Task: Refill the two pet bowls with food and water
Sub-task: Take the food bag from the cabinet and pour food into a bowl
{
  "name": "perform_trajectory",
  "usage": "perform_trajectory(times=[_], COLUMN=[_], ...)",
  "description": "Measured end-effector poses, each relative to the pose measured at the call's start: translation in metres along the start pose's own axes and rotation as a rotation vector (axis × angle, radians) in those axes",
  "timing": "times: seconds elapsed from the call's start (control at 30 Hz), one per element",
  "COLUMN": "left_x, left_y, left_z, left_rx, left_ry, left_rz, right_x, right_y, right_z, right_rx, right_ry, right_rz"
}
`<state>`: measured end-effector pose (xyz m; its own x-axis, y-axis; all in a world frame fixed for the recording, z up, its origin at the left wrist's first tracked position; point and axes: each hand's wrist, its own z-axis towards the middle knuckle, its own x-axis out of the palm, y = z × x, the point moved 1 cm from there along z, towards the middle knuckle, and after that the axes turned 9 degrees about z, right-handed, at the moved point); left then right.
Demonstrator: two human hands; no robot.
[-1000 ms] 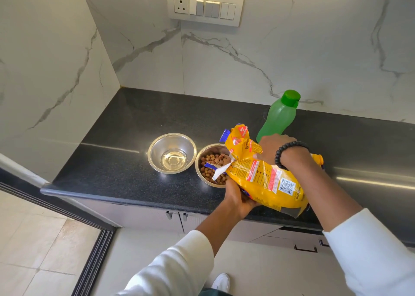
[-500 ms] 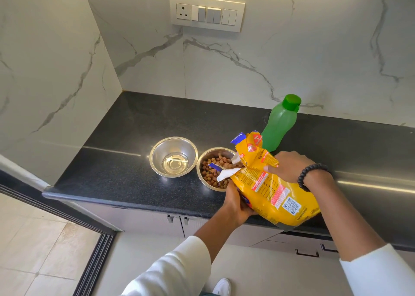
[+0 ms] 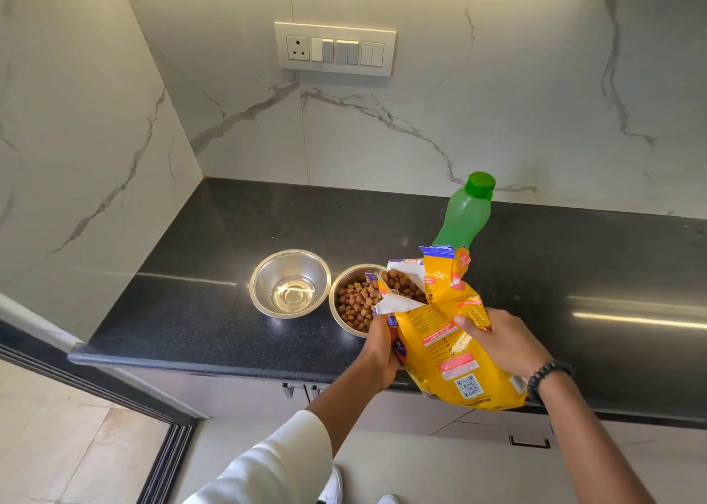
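Two steel bowls sit side by side on the black counter. The left bowl holds a little clear water. Brown kibble fills the right bowl. Over its right edge leans a yellow pet food bag, nearly upright, its torn top open and showing kibble. My left hand grips the bag's lower left side. My right hand holds the bag's right side, thumb across the front. A green bottle with its green cap on stands behind the bag.
Marble walls close the counter's back and left. A switch panel is on the back wall. Below the counter edge are cabinet drawers with handles. A dark sliding-door track crosses the floor at lower left.
The bag has tipped back from lying over the food bowl to nearly upright. My right hand slid from the bag's top down to its side. The camera moved closer.
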<state>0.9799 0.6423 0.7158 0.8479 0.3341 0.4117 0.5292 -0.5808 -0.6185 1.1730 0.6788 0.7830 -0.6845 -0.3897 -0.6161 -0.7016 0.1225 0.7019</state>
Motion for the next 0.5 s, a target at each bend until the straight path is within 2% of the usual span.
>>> perform_trajectory(times=[0.23, 0.37, 0.5], left_x=[0.000, 0.008, 0.015], left_y=[-0.035, -0.077, -0.109], left_z=[-0.006, -0.011, -0.021], left_rx=[0.136, 0.275, 0.319], left_ry=[-0.071, 0.007, 0.100], left_rz=[0.003, 0.090, 0.147], right_x=[0.007, 0.007, 0.010], right_y=[0.003, 0.023, 0.036], right_z=[0.009, 0.022, 0.026], right_rx=[-0.152, -0.239, -0.297], right_ry=[-0.100, -0.213, -0.294], right_rz=[0.208, 0.298, 0.367])
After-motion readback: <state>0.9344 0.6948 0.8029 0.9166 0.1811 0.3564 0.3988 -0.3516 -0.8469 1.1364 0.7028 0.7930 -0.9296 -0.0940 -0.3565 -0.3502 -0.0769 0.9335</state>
